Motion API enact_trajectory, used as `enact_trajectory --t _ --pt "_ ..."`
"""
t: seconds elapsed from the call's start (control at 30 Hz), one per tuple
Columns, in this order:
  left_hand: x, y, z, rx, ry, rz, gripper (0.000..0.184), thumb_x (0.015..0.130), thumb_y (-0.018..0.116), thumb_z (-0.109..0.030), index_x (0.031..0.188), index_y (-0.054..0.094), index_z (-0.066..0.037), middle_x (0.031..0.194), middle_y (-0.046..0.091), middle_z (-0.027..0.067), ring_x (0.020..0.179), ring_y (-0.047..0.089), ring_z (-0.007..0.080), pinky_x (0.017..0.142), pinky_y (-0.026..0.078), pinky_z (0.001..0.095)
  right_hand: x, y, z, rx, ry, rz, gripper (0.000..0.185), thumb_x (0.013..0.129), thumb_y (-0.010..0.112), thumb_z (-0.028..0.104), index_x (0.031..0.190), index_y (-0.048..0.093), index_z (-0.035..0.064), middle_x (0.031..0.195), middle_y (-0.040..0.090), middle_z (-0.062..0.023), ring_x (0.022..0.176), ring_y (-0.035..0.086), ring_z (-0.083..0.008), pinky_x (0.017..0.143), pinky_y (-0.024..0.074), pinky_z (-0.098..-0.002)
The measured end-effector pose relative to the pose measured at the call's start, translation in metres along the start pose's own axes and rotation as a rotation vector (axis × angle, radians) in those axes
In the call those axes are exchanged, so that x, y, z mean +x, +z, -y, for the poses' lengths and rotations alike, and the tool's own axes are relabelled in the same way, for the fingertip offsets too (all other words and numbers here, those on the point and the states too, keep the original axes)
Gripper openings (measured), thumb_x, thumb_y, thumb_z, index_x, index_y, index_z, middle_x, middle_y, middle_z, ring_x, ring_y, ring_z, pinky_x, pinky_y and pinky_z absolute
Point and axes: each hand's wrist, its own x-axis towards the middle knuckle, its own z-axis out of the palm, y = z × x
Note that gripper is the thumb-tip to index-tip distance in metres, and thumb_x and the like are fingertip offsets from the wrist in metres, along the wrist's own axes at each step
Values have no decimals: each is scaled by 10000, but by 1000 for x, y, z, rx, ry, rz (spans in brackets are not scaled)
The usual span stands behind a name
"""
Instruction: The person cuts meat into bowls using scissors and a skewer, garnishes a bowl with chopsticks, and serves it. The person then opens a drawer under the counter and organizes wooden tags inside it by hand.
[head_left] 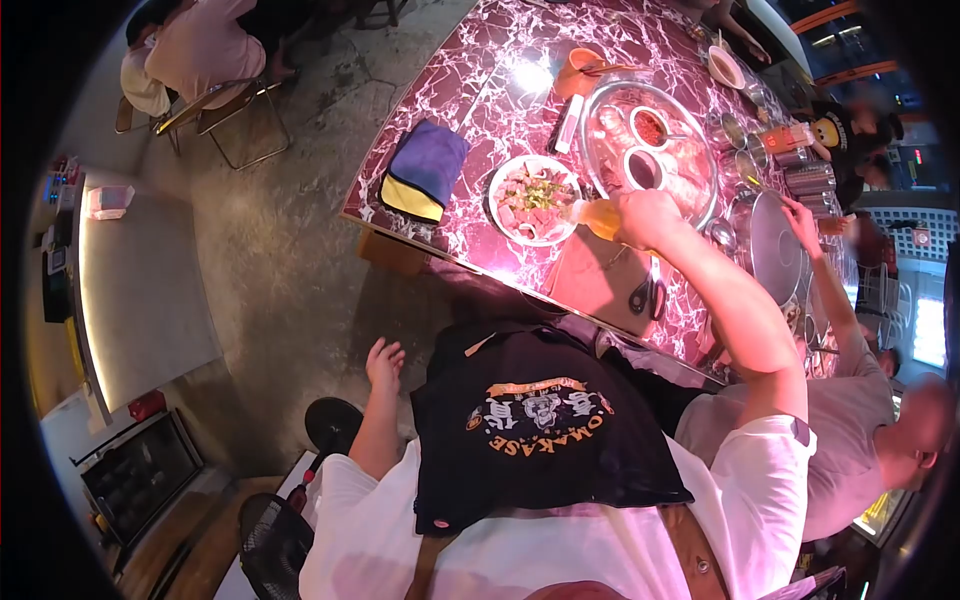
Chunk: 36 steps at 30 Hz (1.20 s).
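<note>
My right hand is wrapped round a squeeze bottle of yellowish liquid. It lies tilted, with its tip at the right rim of a white bowl. In that bowl are pink meat slices topped with chopped green bits. Just beyond my right hand, a round metal tray carries a dish of red sauce and a dish of dark sauce. Away from the table, my left hand hangs at my side with its fingers apart and nothing in it.
Dark-handled scissors lie by a brown board near the table edge. A folded purple and yellow cloth sits left of the bowl. At right, another person's hand touches a round grey lid. An orange cup stands behind.
</note>
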Motion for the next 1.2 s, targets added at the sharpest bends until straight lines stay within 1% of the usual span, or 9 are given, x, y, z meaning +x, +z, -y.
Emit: enact_trajectory --t 0.17,0.3,0.37,0.47,0.5,0.6,0.9,1.1,1.2 --pt "-2 -63 59 -2 -110 -130 336 958 540 -84 1294 533 -60 946 681 113 736 674 204 572 532 289 -28 3 -19 23 36 -3 457 780 792 364 1080 703 31 994 739 -162 948 724 -303 807 577 -408" --pt "3 -66 99 42 -45 116 173 892 534 -61 726 507 -102 740 536 43 758 575 190 813 505 367 -59 37 -46 249 93 -197 641 783 768 486 1261 616 87 1065 723 -175 985 700 -335 838 552 -462" --pt "43 -76 123 -270 -108 625 121 921 545 -90 804 533 -59 795 584 61 811 599 198 773 528 368 -55 86 -81 767 162 -272 704 789 795 430 1364 543 111 1162 690 -187 1088 668 -323 926 524 -417" --pt "36 -19 119 82 -66 20 133 955 518 -92 1051 583 -28 861 617 67 826 627 218 732 540 353 -32 146 -131 1557 136 -913 664 812 821 223 1389 516 99 1257 662 -151 1176 627 -232 996 491 -361" --pt "25 -11 90 10 -200 359 332 977 520 -105 1308 524 -67 931 647 57 824 653 215 719 543 325 -34 146 -154 1675 213 -950 639 825 803 144 1389 508 86 1253 669 -129 1168 617 -192 996 496 -358" --pt "-41 71 49 195 -134 0 424 982 556 -133 1401 490 -131 998 674 61 821 671 193 705 537 310 -15 172 -233 1058 654 -1092 533 806 792 191 1262 549 61 1151 685 -174 1078 670 -325 925 523 -419" --pt "-130 101 64 134 -65 -136 426 963 578 -130 1379 486 -143 1036 675 65 895 670 205 741 535 324 60 278 -334 919 1162 -1109 637 762 832 323 1254 529 55 1249 615 -185 1215 548 -383 1033 431 -475" --pt "-118 95 64 110 -96 -216 398 953 564 -111 1345 496 -100 999 670 76 866 668 211 701 531 313 -1 298 -298 837 975 -1377 552 831 782 286 1253 557 10 1259 593 -196 1200 539 -366 1028 422 -469" --pt "-87 112 17 219 121 -130 327 962 570 -115 1285 549 -70 903 665 69 764 657 177 603 504 276 -39 347 -209 1307 839 -1167 380 913 641 107 1244 539 -51 1230 590 -253 1148 579 -408 1008 450 -445"
